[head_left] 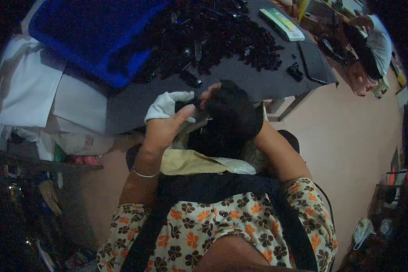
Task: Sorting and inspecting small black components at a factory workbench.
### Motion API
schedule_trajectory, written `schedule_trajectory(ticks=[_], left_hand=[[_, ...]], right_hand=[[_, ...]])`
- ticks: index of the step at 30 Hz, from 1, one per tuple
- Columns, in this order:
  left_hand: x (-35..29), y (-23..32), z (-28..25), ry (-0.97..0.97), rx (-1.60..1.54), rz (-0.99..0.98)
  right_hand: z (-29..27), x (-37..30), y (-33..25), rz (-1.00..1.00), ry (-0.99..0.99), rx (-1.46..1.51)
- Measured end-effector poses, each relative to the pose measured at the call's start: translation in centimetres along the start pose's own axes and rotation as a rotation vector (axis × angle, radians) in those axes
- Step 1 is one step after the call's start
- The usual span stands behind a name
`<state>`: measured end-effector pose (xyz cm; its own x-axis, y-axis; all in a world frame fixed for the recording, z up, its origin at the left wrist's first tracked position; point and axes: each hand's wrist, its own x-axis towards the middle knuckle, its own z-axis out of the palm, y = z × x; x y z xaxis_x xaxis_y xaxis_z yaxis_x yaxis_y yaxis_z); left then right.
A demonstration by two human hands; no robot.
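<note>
My left hand wears a white glove with the thumb bare. It is closed round a small black piece, whose exact kind is too dark to make out. From the right, my right hand, in a black glove with bare fingertips, meets it and pinches the same piece. Both hands are held just over the near edge of the dark table. Just beyond them lies one loose black part, in front of a large heap of small shiny black parts.
A blue bin stands at the back left, beside white sheets. At the back right lie a green and white box, a small black part and a black tray. Another person is at the far right.
</note>
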<state>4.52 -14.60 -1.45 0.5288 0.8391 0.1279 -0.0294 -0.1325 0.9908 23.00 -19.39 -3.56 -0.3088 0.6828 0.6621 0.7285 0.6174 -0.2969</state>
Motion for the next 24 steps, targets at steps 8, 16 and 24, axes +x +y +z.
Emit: schedule_trajectory(ticks=[8, 16, 24], left_hand=[[-1.0, -0.5, -0.5, -0.002, 0.367, 0.123], [-0.4, -1.3, -1.6, -0.161, 0.547, 0.257], [4.7, -1.3, -2.6, -0.033, 1.14, 0.63]], right_hand=[[0.9, 0.2, -0.2, 0.556, -0.124, 0.587], [0.4, 0.2, 0.5, 0.481, -0.372, 0.395], [-5.9, -0.5, 4.5, 0.736, 0.198, -0.57]])
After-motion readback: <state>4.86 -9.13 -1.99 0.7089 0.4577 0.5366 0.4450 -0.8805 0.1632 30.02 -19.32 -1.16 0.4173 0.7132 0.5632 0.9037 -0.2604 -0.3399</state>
